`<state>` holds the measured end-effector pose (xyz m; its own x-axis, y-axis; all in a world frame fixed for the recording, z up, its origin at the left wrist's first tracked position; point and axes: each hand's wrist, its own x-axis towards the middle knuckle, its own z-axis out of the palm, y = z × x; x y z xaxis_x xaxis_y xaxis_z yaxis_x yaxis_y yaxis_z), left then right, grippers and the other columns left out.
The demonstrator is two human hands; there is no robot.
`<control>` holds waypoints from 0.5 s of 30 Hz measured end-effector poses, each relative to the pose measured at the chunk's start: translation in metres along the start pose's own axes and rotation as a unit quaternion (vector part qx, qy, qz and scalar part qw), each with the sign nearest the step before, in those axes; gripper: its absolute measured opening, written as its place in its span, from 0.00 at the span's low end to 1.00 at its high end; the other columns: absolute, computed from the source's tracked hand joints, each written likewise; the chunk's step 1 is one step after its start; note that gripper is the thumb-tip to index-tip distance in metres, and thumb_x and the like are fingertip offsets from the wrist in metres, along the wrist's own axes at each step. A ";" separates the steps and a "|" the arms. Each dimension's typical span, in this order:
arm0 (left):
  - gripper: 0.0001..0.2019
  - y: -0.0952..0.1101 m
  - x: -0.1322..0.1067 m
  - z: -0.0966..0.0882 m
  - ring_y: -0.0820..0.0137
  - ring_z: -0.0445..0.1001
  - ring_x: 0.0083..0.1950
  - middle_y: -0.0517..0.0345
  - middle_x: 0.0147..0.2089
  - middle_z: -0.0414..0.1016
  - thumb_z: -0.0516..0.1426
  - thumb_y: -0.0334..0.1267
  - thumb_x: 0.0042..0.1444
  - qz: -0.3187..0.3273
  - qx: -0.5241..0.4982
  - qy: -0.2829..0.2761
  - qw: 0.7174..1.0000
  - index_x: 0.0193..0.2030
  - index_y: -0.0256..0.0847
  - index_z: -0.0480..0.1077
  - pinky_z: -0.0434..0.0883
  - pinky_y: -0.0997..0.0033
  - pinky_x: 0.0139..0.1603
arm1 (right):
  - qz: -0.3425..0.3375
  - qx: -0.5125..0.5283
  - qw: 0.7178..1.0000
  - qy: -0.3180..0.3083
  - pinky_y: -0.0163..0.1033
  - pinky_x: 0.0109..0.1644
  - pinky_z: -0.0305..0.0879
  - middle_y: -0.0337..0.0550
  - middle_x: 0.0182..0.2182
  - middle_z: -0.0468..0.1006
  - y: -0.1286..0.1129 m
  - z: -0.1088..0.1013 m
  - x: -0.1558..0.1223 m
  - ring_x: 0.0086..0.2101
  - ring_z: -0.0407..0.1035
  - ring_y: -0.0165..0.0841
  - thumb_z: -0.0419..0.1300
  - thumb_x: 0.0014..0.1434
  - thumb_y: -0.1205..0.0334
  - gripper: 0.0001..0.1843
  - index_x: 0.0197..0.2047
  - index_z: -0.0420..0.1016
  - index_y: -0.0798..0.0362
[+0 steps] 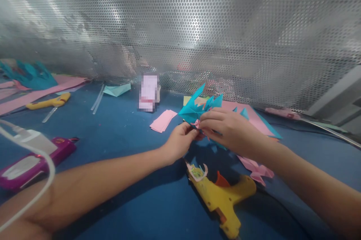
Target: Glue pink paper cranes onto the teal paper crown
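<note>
Between both hands is a blue folded paper piece point(193, 107) with pointed tips, much like a crown. A small pink paper bow point(196, 123) shows on its near side. My left hand point(179, 142) pinches the lower edge of the blue piece between thumb and fingers. My right hand point(225, 127) reaches over from the right, its fingers closed at the piece beside the bow. The right fingertips partly hide what they grip. Nearer to me, below the hands, lies a yellow glue gun point(216, 196) with an orange trigger.
A stack of pink paper strips point(163, 120) lies left of the hands. Pink folded paper point(258, 172) is under my right forearm. Another yellow glue gun point(50, 101), a purple power strip point(36, 166) and a blue paper crown point(31, 74) are at left. A perforated metal panel point(169, 26) stands behind.
</note>
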<state>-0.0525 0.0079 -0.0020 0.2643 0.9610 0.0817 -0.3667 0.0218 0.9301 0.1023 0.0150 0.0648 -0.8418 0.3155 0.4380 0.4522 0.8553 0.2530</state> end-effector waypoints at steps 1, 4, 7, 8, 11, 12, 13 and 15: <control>0.07 0.000 0.000 0.000 0.74 0.71 0.29 0.61 0.25 0.72 0.62 0.35 0.46 -0.002 0.002 0.001 1.000 0.28 0.36 0.68 0.68 0.70 0.39 | -0.006 -0.006 1.000 0.004 0.42 0.40 0.70 0.48 0.33 0.77 0.000 0.001 0.000 0.35 0.70 0.36 0.50 0.63 0.68 0.13 0.33 0.75 0.57; 0.07 -0.001 0.001 -0.001 0.73 0.71 0.29 0.60 0.25 0.72 0.62 0.34 0.46 -0.005 0.008 0.002 1.000 0.27 0.36 0.68 0.68 0.69 0.40 | -0.035 -0.021 0.999 0.005 0.42 0.41 0.70 0.48 0.32 0.77 0.002 0.002 0.000 0.35 0.70 0.35 0.48 0.64 0.68 0.14 0.33 0.75 0.58; 0.06 -0.002 0.002 -0.001 0.72 0.72 0.30 0.60 0.25 0.72 0.62 0.34 0.47 -0.008 0.013 0.001 1.000 0.27 0.36 0.68 0.68 0.68 0.40 | -0.065 -0.039 0.997 -0.019 0.42 0.44 0.69 0.48 0.33 0.77 0.003 0.003 -0.001 0.36 0.70 0.35 0.47 0.64 0.70 0.15 0.35 0.75 0.59; 0.06 -0.002 0.001 -0.001 0.72 0.72 0.30 0.60 0.25 0.72 0.62 0.34 0.47 -0.009 0.015 0.002 1.000 0.27 0.36 0.68 0.67 0.68 0.40 | -0.073 -0.047 0.996 -0.031 0.42 0.44 0.68 0.47 0.33 0.78 0.003 0.003 -0.001 0.37 0.69 0.35 0.47 0.64 0.71 0.15 0.35 0.75 0.58; 0.06 -0.002 0.001 -0.001 0.72 0.71 0.30 0.60 0.25 0.72 0.61 0.33 0.47 -0.010 0.020 0.002 1.000 0.27 0.36 0.68 0.67 0.68 0.41 | -0.088 -0.057 0.993 -0.044 0.43 0.45 0.68 0.45 0.33 0.78 0.004 0.004 -0.002 0.37 0.69 0.35 0.47 0.63 0.72 0.15 0.34 0.75 0.56; 0.05 -0.002 0.002 -0.001 0.72 0.71 0.30 0.60 0.24 0.72 0.61 0.33 0.47 -0.011 0.021 0.002 1.000 0.27 0.36 0.68 0.67 0.68 0.40 | -0.087 -0.056 0.994 -0.043 0.42 0.45 0.68 0.45 0.33 0.78 0.004 0.004 -0.002 0.37 0.69 0.34 0.47 0.63 0.72 0.15 0.34 0.75 0.56; 0.05 -0.002 0.002 -0.001 0.72 0.71 0.30 0.60 0.24 0.72 0.61 0.33 0.47 -0.011 0.022 0.002 1.000 0.27 0.36 0.68 0.67 0.68 0.40 | -0.089 -0.056 0.994 -0.041 0.42 0.45 0.68 0.44 0.33 0.78 0.005 0.004 -0.003 0.37 0.69 0.34 0.48 0.63 0.72 0.15 0.34 0.75 0.56; 0.05 -0.002 0.002 -0.001 0.72 0.71 0.29 0.60 0.24 0.72 0.61 0.32 0.48 -0.014 0.024 0.001 1.000 0.26 0.36 0.68 0.67 0.69 0.39 | -0.097 -0.055 0.993 -0.039 0.42 0.46 0.68 0.44 0.34 0.78 0.006 0.003 -0.003 0.37 0.70 0.34 0.47 0.63 0.72 0.16 0.34 0.75 0.56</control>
<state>-0.0518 0.0098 -0.0042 0.2717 0.9608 0.0556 -0.3167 0.0348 0.9479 0.1064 0.0204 0.0623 -0.9346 0.1826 0.3052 0.3044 0.8545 0.4209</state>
